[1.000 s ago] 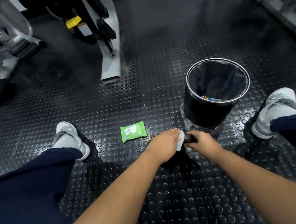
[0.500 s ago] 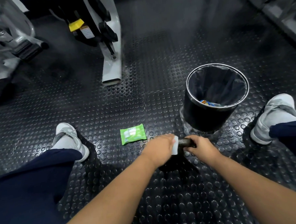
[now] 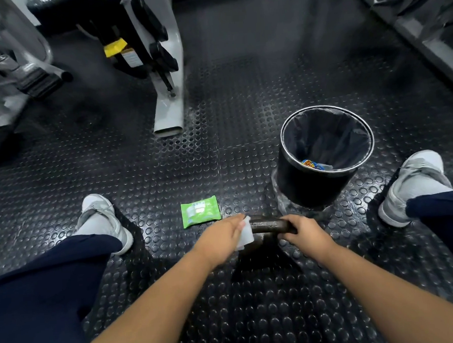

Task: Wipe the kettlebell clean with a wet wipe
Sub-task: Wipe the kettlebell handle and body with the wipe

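Handle first: the kettlebell gets its wipe-down on the gym floor.

The kettlebell stands on the studded rubber floor between the person's shoes, just ahead of them. The right hand is clenched round the handle's three o'clock end, I'd guess to stop the weight rocking. The left hand pinches the wet wipe and presses it against the nine o'clock end, fingers folded over the cloth. The green wipe packet lies at ten o'clock from the bell. The lined bin waits at one o'clock — handy for dropping the used wipe. The body below looks untouched so far.
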